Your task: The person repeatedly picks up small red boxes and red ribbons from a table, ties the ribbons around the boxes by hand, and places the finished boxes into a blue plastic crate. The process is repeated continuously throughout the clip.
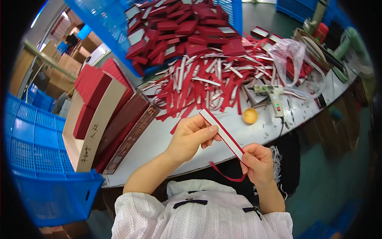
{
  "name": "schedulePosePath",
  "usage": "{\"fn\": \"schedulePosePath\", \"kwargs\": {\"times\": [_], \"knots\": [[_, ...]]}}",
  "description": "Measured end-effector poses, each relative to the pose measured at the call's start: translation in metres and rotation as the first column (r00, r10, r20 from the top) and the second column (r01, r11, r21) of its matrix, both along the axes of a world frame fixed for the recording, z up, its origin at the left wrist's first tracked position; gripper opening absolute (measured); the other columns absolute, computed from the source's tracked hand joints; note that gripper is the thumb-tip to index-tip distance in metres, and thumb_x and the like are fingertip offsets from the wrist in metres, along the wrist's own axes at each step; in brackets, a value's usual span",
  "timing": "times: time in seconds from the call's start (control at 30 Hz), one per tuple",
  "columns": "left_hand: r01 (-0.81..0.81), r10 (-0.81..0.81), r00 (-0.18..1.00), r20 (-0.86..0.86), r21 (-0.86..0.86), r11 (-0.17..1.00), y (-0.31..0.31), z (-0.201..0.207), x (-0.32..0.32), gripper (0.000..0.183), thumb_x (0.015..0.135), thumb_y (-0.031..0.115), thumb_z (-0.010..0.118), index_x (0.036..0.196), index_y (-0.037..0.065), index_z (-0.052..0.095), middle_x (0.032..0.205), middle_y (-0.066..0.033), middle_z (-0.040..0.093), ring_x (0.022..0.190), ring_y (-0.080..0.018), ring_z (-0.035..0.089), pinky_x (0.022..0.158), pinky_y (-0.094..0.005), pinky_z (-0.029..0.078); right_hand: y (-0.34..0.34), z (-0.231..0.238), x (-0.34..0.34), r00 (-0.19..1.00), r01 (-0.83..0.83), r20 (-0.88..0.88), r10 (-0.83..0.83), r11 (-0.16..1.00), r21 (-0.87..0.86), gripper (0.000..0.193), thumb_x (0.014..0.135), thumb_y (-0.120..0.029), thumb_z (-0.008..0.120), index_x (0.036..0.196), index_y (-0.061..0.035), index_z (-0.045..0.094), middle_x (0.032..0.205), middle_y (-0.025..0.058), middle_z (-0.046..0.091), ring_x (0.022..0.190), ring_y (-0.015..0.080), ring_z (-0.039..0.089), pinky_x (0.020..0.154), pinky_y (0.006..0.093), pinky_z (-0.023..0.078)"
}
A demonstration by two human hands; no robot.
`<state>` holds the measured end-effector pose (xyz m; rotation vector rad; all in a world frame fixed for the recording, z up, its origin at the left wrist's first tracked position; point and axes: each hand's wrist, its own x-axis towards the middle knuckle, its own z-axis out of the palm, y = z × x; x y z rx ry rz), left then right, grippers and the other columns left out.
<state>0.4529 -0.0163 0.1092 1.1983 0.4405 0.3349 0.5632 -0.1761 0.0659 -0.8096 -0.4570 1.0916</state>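
Between my two hands, above the near edge of the table, runs a narrow red strip with a white face [228, 141]. My left hand [191, 136] pinches it near its upper left end, thumb on the white side. The lower right end is gripped by the thumb and fingers of my right hand [258, 161]. From that end a thin dark red ribbon [227, 177] hangs in a loop toward my lap. Beyond my hands, a heap of loose red and white strips [215, 81] spreads over the white table [159, 159].
A blue crate [95, 24] at the back holds a pile of small red boxes [187, 28]. A glue gun [274, 101] and a small yellow cup [250, 116] stand right of the strips. At left, cartons of red pieces [99, 119] lean beside stacked blue crates [39, 159].
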Motion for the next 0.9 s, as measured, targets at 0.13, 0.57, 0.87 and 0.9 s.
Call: {"fn": "schedulePosePath", "kwargs": {"times": [0.13,0.57,0.87,0.9], "knots": [[0.013,-0.014,1.0,0.011,0.104,0.994,-0.015,-0.001,0.021,0.009,0.08,0.007,0.049,0.078,-0.001,0.054,0.067,-0.0092,0.059,0.052,-0.0089,0.052,0.046,-0.0185,0.041,-0.024,-0.017,0.017,0.983,0.082,0.175,-0.052,0.982,-0.169,0.01,0.077,-0.002,0.052,0.085,0.0037,0.052,0.065,0.0074,0.054,0.046,0.0084,0.048,0.04,0.0179,0.036],[0.134,-0.135,0.99,-0.036,-0.007,0.991,-0.072,-0.045,0.053,0.018,0.084,0.009,0.043,0.078,-0.005,0.053,0.074,-0.0062,0.058,0.064,-0.009,0.055,0.057,-0.0204,0.045,-0.019,-0.001,0.03,-0.346,0.473,0.911,-0.225,0.796,0.377,0.02,0.06,-0.005,0.057,0.079,0.0,0.054,0.073,0.007,0.054,0.058,0.0185,0.052,0.05,0.0266,0.042],[0.367,-0.257,0.93,-0.263,0.609,0.704,-0.08,-0.058,0.064,0.012,0.076,0.001,0.046,0.073,-0.005,0.056,0.057,-0.0049,0.056,0.053,-0.0065,0.052,0.049,-0.0197,0.042,-0.045,-0.016,0.032,-0.32,0.501,0.947,-0.016,0.846,0.183,0.011,0.058,-0.005,0.056,0.064,-0.0046,0.047,0.062,0.0052,0.049,0.053,0.0172,0.052,0.045,0.0256,0.04],[0.356,-0.253,0.934,-0.252,0.636,0.684,-0.082,-0.06,0.065,0.011,0.075,0.0,0.047,0.072,-0.004,0.056,0.055,-0.0044,0.055,0.051,-0.0064,0.051,0.048,-0.0196,0.041,-0.047,-0.02,0.032,-0.315,0.502,0.949,-0.015,0.846,0.18,0.011,0.059,-0.004,0.056,0.063,-0.0053,0.046,0.061,0.0049,0.048,0.053,0.0172,0.052,0.044,0.0257,0.04]]}}
